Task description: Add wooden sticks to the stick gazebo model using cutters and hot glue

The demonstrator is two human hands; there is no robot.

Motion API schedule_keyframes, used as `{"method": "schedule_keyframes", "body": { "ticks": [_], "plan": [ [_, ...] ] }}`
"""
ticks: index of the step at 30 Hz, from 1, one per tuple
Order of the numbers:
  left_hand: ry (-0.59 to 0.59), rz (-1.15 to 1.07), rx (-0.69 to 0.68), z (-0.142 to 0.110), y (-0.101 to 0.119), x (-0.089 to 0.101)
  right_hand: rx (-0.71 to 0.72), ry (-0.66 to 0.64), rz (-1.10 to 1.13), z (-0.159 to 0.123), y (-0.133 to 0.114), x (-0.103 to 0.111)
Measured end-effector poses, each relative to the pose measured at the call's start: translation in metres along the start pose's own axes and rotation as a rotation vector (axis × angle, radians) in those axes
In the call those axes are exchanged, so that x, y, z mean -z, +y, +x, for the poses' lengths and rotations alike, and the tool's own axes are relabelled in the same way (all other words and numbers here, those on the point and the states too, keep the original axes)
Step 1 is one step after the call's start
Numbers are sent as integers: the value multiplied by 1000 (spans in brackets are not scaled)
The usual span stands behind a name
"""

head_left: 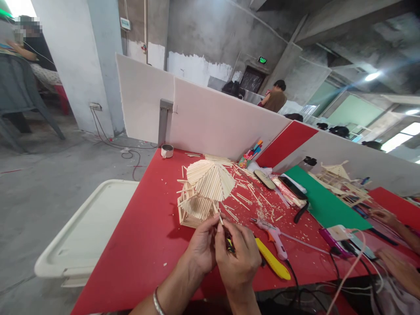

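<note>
A small pavilion model [210, 177] made of thin wooden sticks stands on the red tabletop [144, 236], its pointed roof above a railed base [187, 216]. Just in front of it, my left hand [201, 245] and my right hand [238, 258] meet, fingertips pinched together on a short wooden stick [221, 218]. The stick's near end shows between the fingers; whether its far end touches the model I cannot tell. Close by on the right lie a pink glue gun [277, 240] and a yellow-handled tool [272, 260], partly hidden behind my right hand.
Loose sticks [241, 201] and scraps lie right of the model. A tape roll [167, 151], a pen cup [244, 159], a phone [293, 187] and a power strip [337, 243] with cables surround the work. A co-worker's hands [383, 216] are at right. White partition [213, 118] behind.
</note>
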State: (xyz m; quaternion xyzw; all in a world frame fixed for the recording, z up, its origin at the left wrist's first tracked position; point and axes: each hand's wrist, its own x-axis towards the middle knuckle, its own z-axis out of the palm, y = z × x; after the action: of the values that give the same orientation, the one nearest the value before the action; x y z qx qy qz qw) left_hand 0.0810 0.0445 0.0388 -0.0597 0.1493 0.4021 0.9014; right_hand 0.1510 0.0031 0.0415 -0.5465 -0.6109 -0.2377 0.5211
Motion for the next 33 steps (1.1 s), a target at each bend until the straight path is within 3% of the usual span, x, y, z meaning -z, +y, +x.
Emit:
{"method": "schedule_keyframes", "body": {
  "ticks": [12,21,26,30,33],
  "plan": [
    [18,82,-6,-1,0,0,-46,-51,-20,0,3,-1],
    [-64,20,-9,0,-2,7,-97,-117,7,3,2,2],
    [-107,45,-22,1,-4,12,-227,-315,98,10,9,12],
    [-121,80,-22,-1,-4,15,-350,-424,160,32,19,21],
    [-121,112,-43,-3,-4,17,-392,-612,176,52,23,23]
  ]
}}
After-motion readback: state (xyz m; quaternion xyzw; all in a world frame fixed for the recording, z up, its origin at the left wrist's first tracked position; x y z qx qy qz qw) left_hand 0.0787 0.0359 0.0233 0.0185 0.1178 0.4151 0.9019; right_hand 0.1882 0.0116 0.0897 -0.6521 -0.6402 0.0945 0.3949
